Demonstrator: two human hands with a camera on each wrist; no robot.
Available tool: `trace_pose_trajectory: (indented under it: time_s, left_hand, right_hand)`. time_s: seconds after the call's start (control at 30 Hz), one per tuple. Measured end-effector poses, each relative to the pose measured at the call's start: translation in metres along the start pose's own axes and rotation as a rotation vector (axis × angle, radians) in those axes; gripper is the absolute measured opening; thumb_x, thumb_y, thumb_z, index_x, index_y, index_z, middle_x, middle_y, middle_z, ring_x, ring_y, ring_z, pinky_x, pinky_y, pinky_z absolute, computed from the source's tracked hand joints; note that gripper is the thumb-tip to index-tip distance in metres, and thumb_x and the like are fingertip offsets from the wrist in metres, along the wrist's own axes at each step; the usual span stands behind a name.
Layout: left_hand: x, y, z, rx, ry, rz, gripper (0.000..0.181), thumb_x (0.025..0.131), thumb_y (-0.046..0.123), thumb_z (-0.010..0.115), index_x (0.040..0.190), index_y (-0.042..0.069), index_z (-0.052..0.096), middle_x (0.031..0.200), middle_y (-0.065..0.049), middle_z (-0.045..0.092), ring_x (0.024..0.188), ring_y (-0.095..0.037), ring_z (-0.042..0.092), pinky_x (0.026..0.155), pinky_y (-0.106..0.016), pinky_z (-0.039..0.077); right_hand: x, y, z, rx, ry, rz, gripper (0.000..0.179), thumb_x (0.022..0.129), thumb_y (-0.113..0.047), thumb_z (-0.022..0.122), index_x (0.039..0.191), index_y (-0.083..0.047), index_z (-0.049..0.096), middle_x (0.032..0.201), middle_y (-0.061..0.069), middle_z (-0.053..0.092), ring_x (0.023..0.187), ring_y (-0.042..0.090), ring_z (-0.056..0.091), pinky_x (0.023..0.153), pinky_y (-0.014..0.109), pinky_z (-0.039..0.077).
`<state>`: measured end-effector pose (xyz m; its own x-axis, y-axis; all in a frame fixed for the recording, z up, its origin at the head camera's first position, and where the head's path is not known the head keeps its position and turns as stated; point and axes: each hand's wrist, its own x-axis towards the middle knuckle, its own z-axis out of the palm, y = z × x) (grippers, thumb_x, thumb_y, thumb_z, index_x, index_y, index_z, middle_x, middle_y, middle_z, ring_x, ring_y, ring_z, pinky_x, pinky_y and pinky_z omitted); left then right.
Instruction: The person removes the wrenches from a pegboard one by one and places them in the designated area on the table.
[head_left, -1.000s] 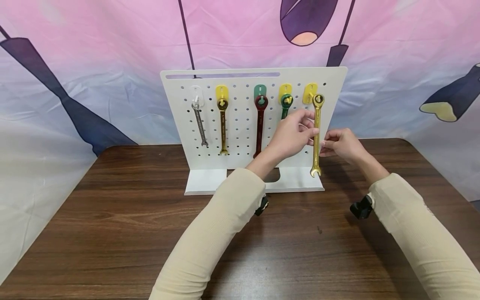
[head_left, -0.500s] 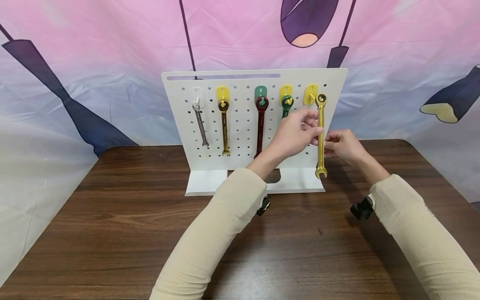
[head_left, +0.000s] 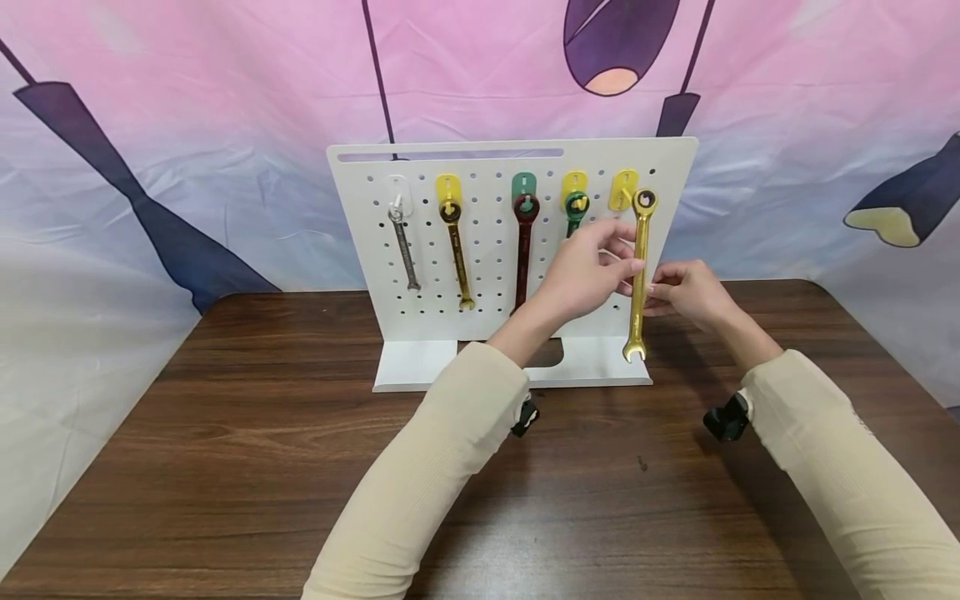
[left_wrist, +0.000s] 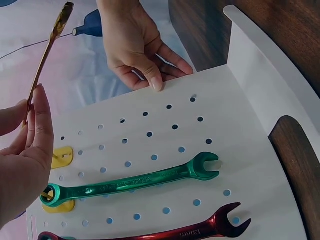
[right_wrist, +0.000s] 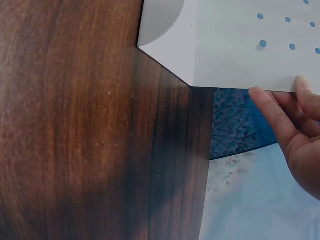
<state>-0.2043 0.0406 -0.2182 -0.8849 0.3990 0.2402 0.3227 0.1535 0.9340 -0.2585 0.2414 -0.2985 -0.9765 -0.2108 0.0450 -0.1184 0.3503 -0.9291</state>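
My left hand (head_left: 588, 271) pinches a shiny gold combination wrench (head_left: 640, 275) by the middle of its shaft, between thumb and fingers. The wrench stands nearly upright, ring end up and open end down. Its ring is just right of the rightmost yellow hook (head_left: 624, 190); in the left wrist view the wrench is held out from the board. With thumb on the front face, my right hand (right_wrist: 300, 125) grips the right edge of the white pegboard (right_wrist: 225, 55). Left of my left hand hangs a green wrench (left_wrist: 130, 184), partly hidden by that hand in the head view.
Further along the board hang a dark red wrench (head_left: 522, 250), a dark gold wrench (head_left: 458, 258) and a small silver wrench (head_left: 405, 250), each on its own hook. The pegboard's base stands on a brown wooden table (head_left: 262, 433). A printed cloth (head_left: 225, 125) hangs behind.
The gold wrench has moved slightly right away from the yellow hook, and its lower end has tilted back left. The hanging dark gold wrench has swung right at its bottom. My right hand stays put.
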Motion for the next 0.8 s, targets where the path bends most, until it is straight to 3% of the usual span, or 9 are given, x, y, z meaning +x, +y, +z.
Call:
trace_pose_trajectory:
  time_s: [0.23, 0.4, 0.6, 0.8]
  left_hand:
    - [-0.009, -0.010, -0.005, -0.030, -0.026, -0.034, 0.025, 0.087, -0.002, 0.058, 0.111, -0.003, 0.054, 0.085, -0.009, 0.055, 0.067, -0.014, 0.061, 0.062, -0.027, 0.057]
    - [-0.017, -0.028, -0.009, -0.045, -0.028, -0.094, 0.023, 0.087, -0.005, 0.057, 0.109, -0.004, 0.052, 0.087, -0.011, 0.054, 0.068, -0.015, 0.059, 0.061, -0.025, 0.057]
    - [-0.028, -0.049, -0.016, 0.004, 0.012, -0.164, 0.023, 0.086, -0.005, 0.058, 0.107, -0.002, 0.051, 0.091, -0.011, 0.055, 0.069, -0.018, 0.061, 0.059, -0.024, 0.057]
    - [-0.037, -0.060, -0.024, -0.008, -0.027, -0.198, 0.022, 0.086, -0.006, 0.058, 0.107, -0.005, 0.051, 0.091, -0.013, 0.052, 0.071, -0.019, 0.061, 0.062, -0.028, 0.058]
  right_hand:
    - [-0.002, -0.001, -0.001, -0.003, -0.020, 0.007, 0.020, 0.090, 0.002, 0.053, 0.094, 0.021, 0.049, 0.077, 0.009, 0.062, 0.071, 0.017, 0.064, 0.074, 0.043, 0.055]
    - [-0.002, 0.000, -0.001, 0.006, -0.016, 0.018, 0.020, 0.090, 0.002, 0.053, 0.093, 0.021, 0.048, 0.078, 0.008, 0.064, 0.070, 0.017, 0.064, 0.074, 0.042, 0.055]
    - [0.000, 0.001, 0.001, -0.012, 0.016, 0.035, 0.015, 0.090, 0.003, 0.053, 0.086, 0.017, 0.051, 0.080, 0.009, 0.065, 0.070, 0.019, 0.064, 0.074, 0.045, 0.055]
    - [0.000, 0.001, 0.001, -0.021, 0.021, 0.039, 0.015, 0.090, 0.002, 0.053, 0.087, 0.017, 0.051, 0.082, 0.010, 0.065, 0.071, 0.019, 0.064, 0.074, 0.044, 0.055]
